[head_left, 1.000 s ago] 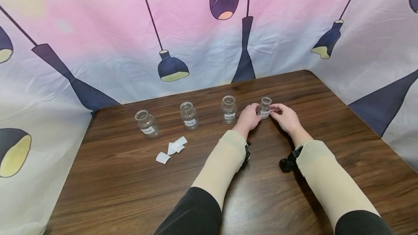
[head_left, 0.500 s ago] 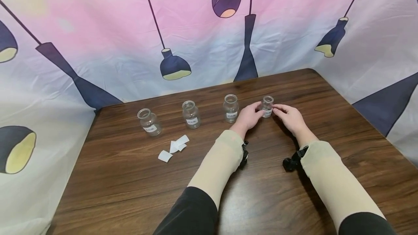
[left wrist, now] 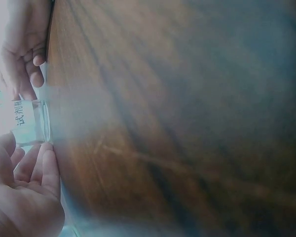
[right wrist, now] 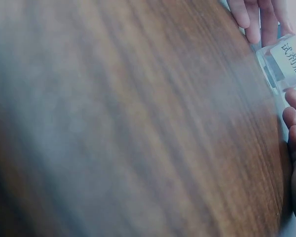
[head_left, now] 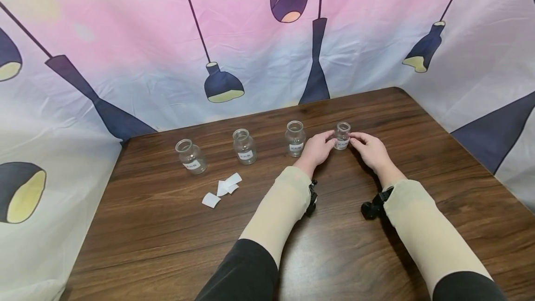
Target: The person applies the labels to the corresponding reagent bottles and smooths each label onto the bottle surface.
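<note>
A small clear glass reagent bottle [head_left: 342, 136] stands upright on the table at the right end of a row of bottles. Its white label with printed characters faces me and reads clearly in the right wrist view. My left hand [head_left: 316, 151] is at the bottle's left side, fingertips and thumb against the glass. On the other side my right hand [head_left: 371, 151] touches it with loosely extended fingers. In the left wrist view the bottle [left wrist: 32, 121] sits between both hands, its base next to the wood. Neither hand wraps round it.
Three larger labelled glass jars, a left one [head_left: 191, 157], a middle one [head_left: 244, 147] and a right one [head_left: 295, 139], stand to the left. Several white paper slips [head_left: 225, 186] lie in front of them. A printed cloth backdrop [head_left: 259, 50] rises behind the wooden table [head_left: 167, 245].
The head view has shifted slightly. Both hands stay on either side of the small bottle; the label now faces me a little more squarely. The jars and slips stay in place.
</note>
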`<state>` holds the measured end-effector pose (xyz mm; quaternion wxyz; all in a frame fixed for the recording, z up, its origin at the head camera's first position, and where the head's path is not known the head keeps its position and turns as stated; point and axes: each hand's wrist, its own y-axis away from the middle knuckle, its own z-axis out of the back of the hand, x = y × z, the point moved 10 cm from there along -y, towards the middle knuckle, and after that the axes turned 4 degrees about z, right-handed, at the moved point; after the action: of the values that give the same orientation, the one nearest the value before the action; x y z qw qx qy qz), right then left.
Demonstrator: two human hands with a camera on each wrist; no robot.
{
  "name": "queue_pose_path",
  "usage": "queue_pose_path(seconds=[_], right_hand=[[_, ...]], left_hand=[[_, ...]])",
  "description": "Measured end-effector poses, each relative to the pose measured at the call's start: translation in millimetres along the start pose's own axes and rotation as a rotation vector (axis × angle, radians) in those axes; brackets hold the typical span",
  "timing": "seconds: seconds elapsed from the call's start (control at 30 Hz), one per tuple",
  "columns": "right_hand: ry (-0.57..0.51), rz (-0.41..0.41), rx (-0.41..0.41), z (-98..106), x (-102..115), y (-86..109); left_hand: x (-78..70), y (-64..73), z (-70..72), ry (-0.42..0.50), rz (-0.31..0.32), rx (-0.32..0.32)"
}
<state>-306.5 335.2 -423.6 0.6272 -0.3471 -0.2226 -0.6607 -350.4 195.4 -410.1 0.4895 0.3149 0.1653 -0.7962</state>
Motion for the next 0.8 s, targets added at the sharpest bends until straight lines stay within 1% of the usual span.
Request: queue_pose_path(seconds=[0.2, 0.33, 0.53, 0.63, 0.8], right_hand=[[-0.019, 0.006, 0.009, -2.4, 0.3, -0.3], [-0.022, 0.023, 0.004, -4.1, 3.2, -0.5], [0.011, 0.035, -0.028, -4.0, 5.2, -1.4], [0.006, 0.038, -0.021, -5.5, 5.5, -1.3], [0.001, 0.032, -0.03, -3.4, 3.8, -1.0]], left_hand=[[0.8, -2.0, -5.0, 0.006, 0.015, 0.021], [0.6, -4.0, -7.2, -0.011, 0.026, 0.007], [-0.9, -3.7, -7.7, -0.049, 0.029, -0.006], [1.0, -2.8, -7.2, -0.047, 0.051, -0.01], [0.5, -1.1, -7.6, -0.041, 0.057, 0.004]])
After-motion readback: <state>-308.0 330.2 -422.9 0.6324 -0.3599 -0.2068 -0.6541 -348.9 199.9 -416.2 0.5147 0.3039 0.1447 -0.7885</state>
